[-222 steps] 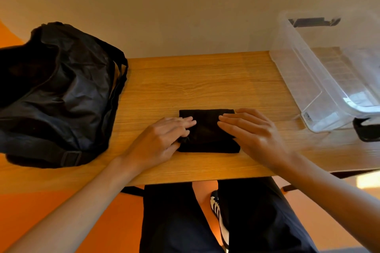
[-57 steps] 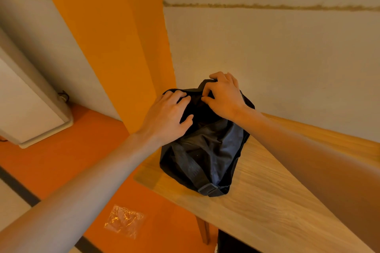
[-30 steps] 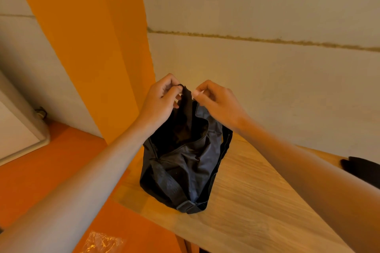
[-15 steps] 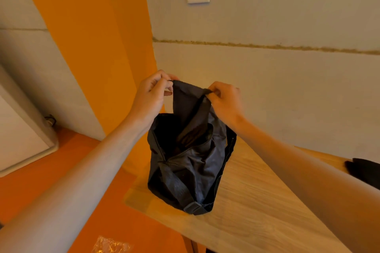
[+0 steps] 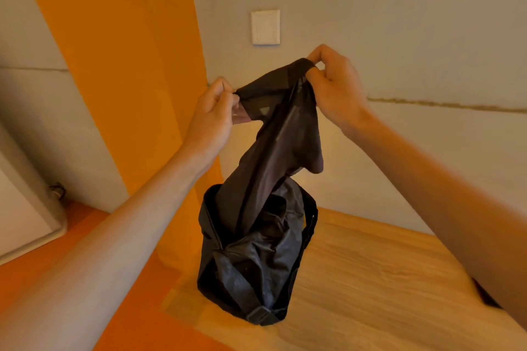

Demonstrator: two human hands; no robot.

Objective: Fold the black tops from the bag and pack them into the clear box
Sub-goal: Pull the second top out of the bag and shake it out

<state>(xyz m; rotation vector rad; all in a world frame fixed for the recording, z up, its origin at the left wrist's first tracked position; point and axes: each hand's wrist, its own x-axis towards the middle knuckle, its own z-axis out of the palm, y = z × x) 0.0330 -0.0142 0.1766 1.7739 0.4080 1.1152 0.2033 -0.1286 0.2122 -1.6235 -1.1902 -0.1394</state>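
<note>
Pinching one end of the black top's (image 5: 285,134) upper edge with the left hand (image 5: 212,117), grip narrow, thumb pressing against curled fingers. Showing a small pale patch on the cloth just beside that hand, too small to read. Stretching the edge taut and slanting it upward to the right, below a white switch plate (image 5: 265,27) on the wall. Hanging with the long axis nearly upright, the lower end leaning slightly left and dipping into the open mouth of the black bag (image 5: 256,259). Pinching the higher end with the right hand (image 5: 336,91), grip narrow too, fingers curling over the cloth. Standing the bag upright at the left end of the wooden surface (image 5: 385,279), strap buckle facing the camera.
</note>
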